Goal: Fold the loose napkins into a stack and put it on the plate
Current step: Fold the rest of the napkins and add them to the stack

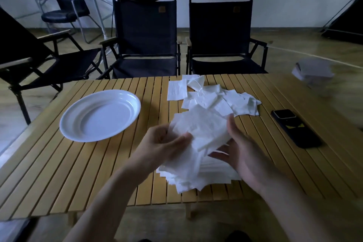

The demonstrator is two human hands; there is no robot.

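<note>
Facing 2 chairs [145, 33] [220, 31], slatted table [98, 163] with plate [100, 116]

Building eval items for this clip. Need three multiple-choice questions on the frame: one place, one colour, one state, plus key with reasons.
1. Where is the phone? A) on a chair B) on the table, right of the napkin stack C) on the floor
2. Colour of the plate? A) black B) white C) yellow
3. The plate holds? A) nothing B) the stack C) the phone
Key: 1 B, it lies on the slats; 2 B, plainly white; 3 A, its bowl is bare.
</note>
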